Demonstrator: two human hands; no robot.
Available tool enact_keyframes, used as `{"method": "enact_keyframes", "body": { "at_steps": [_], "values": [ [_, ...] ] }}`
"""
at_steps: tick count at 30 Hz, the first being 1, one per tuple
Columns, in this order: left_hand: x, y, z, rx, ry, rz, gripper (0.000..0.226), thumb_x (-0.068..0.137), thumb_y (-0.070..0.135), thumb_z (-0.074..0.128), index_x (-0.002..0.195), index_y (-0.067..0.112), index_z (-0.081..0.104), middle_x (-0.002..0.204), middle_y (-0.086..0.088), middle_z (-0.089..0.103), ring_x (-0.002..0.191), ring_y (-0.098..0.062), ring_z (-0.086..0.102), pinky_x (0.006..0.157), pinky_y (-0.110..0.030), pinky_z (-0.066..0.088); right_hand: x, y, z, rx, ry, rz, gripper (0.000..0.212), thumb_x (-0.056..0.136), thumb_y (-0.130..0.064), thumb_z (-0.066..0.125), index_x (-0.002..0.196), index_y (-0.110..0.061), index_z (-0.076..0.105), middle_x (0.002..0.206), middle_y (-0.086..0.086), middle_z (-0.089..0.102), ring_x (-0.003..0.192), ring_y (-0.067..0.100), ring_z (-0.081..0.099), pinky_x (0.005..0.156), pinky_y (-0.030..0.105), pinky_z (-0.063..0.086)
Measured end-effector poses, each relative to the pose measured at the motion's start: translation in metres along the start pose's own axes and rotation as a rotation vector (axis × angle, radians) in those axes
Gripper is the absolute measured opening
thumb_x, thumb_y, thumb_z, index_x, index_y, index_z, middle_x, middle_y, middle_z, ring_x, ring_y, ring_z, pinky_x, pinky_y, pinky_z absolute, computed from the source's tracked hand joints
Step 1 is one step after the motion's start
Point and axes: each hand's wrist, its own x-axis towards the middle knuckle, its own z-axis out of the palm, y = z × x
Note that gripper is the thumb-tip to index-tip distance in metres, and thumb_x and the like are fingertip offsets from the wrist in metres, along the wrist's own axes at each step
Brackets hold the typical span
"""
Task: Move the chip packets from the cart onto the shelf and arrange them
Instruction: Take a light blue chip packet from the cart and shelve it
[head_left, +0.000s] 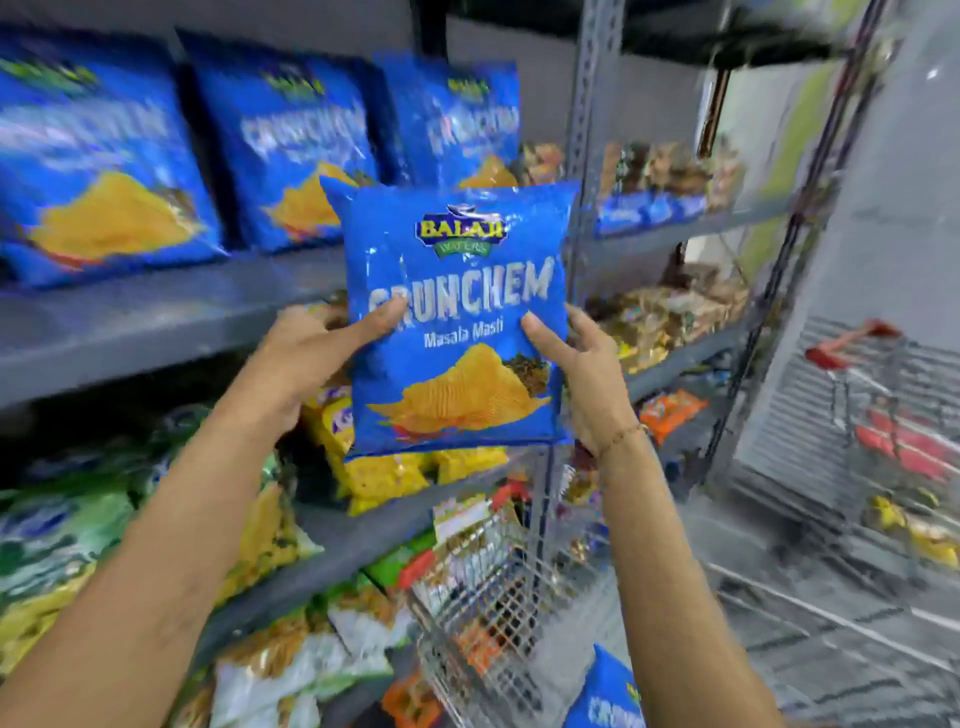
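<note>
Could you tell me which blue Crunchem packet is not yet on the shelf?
The held packet, gripped by both hands; the others stand on the shelf.

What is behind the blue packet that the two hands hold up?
Behind the held packet stands the grey shelf with three same blue packets, and yellow packets lower down. The shelf part directly behind it is covered.

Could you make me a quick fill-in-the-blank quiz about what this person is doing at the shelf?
1. The held packet is gripped by ___ hands.
2. Its main colour is ___.
3. ___ matching packets stand upright on the shelf behind it.
4. The wire cart sits ___ the held packet.

Missing words: both; blue; three; below
</note>
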Motion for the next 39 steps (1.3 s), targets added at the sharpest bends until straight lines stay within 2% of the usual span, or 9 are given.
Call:
{"method": "enact_keyframes", "body": {
  "at_steps": [6, 8, 11, 15, 18, 23, 25, 31, 39],
  "values": [
    [-0.008, 0.067, -0.105, 0.029, 0.269, 0.089, 0.082, 0.044, 0.073, 0.076, 0.093, 0.008, 0.067, 0.093, -0.021, 0.071, 0.074, -0.019, 0.061, 0.077, -0.043, 0.055, 0.052, -0.059, 0.108, 0.055, -0.226, -0.086, 0.027, 0.078, -0.017, 0.073, 0.104, -0.010, 0.068, 0.112, 0.017, 0.070, 0.107, 0.033, 0.064, 0.101, 0.053, 0.047],
    [-0.010, 0.082, -0.133, 0.024, 0.310, 0.117, 0.068, 0.055, 0.065, 0.077, 0.087, 0.005, 0.066, 0.095, -0.027, 0.069, 0.063, -0.016, 0.062, 0.060, -0.029, 0.055, 0.066, -0.070, 0.140, 0.036, -0.285, -0.124, 0.029, 0.080, -0.019, 0.072, 0.106, -0.010, 0.067, 0.109, 0.011, 0.071, 0.105, 0.027, 0.066, 0.100, 0.048, 0.049],
    [-0.005, 0.097, -0.169, 0.042, 0.432, 0.142, 0.039, 0.067, 0.055, 0.074, 0.071, 0.019, 0.058, 0.082, -0.010, 0.058, 0.047, -0.009, 0.050, 0.045, -0.018, 0.042, 0.080, -0.082, 0.183, 0.017, -0.386, -0.116, 0.016, 0.084, -0.020, 0.068, 0.100, -0.017, 0.067, 0.098, -0.004, 0.073, 0.094, 0.010, 0.070, 0.085, 0.029, 0.055],
    [0.010, 0.096, -0.208, 0.085, 0.540, 0.083, 0.074, 0.039, 0.077, 0.073, 0.086, 0.024, 0.051, 0.087, 0.000, 0.049, 0.077, -0.017, 0.046, 0.070, -0.033, 0.044, 0.102, -0.075, 0.226, -0.048, -0.451, -0.088, 0.016, 0.084, -0.030, 0.068, 0.099, -0.024, 0.067, 0.101, -0.009, 0.070, 0.095, 0.008, 0.066, 0.079, 0.028, 0.050],
    [0.023, 0.085, -0.219, 0.113, 0.580, 0.055, 0.069, 0.037, 0.080, 0.069, 0.063, 0.023, 0.043, 0.065, -0.003, 0.040, 0.067, -0.018, 0.038, 0.068, -0.035, 0.035, 0.116, -0.062, 0.247, -0.053, -0.457, -0.023, 0.049, 0.074, -0.045, 0.074, 0.116, -0.022, 0.062, 0.122, -0.007, 0.064, 0.114, 0.011, 0.059, 0.097, 0.041, 0.049],
    [0.045, 0.063, -0.224, 0.116, 0.683, 0.046, 0.065, 0.063, 0.065, 0.070, 0.044, 0.021, 0.027, 0.028, 0.008, 0.026, 0.044, -0.019, 0.026, 0.047, -0.032, 0.018, 0.129, -0.040, 0.268, -0.070, -0.463, 0.031, 0.035, 0.084, -0.033, 0.068, 0.114, -0.017, 0.061, 0.118, -0.004, 0.062, 0.106, 0.010, 0.059, 0.098, 0.041, 0.047],
    [0.049, 0.055, -0.223, 0.133, 0.742, 0.035, 0.058, 0.072, 0.060, 0.067, 0.047, 0.019, 0.033, 0.042, 0.006, 0.038, 0.049, -0.019, 0.033, 0.047, -0.031, 0.022, 0.136, -0.029, 0.275, -0.079, -0.466, 0.052, 0.057, 0.081, -0.039, 0.069, 0.127, -0.011, 0.050, 0.142, 0.001, 0.048, 0.129, 0.021, 0.047, 0.107, 0.051, 0.039],
    [0.056, 0.032, -0.233, 0.188, 0.716, 0.047, 0.060, 0.072, 0.062, 0.064, 0.095, 0.005, 0.063, 0.089, -0.004, 0.064, 0.080, -0.019, 0.059, 0.068, -0.033, 0.047, 0.142, -0.010, 0.286, -0.066, -0.427, 0.046, 0.048, 0.088, -0.032, 0.063, 0.130, -0.013, 0.050, 0.106, -0.014, 0.061, 0.112, 0.015, 0.054, 0.099, 0.040, 0.044],
    [0.054, 0.018, -0.224, 0.160, 0.684, 0.116, 0.065, 0.073, 0.042, 0.075, 0.124, 0.010, 0.051, 0.123, 0.000, 0.061, 0.103, -0.017, 0.061, 0.088, -0.033, 0.051, 0.145, 0.005, 0.285, -0.044, -0.330, 0.026, 0.048, 0.088, -0.031, 0.063, 0.131, -0.013, 0.050, 0.103, -0.017, 0.060, 0.111, 0.014, 0.055, 0.072, 0.018, 0.042]
  ]
}}
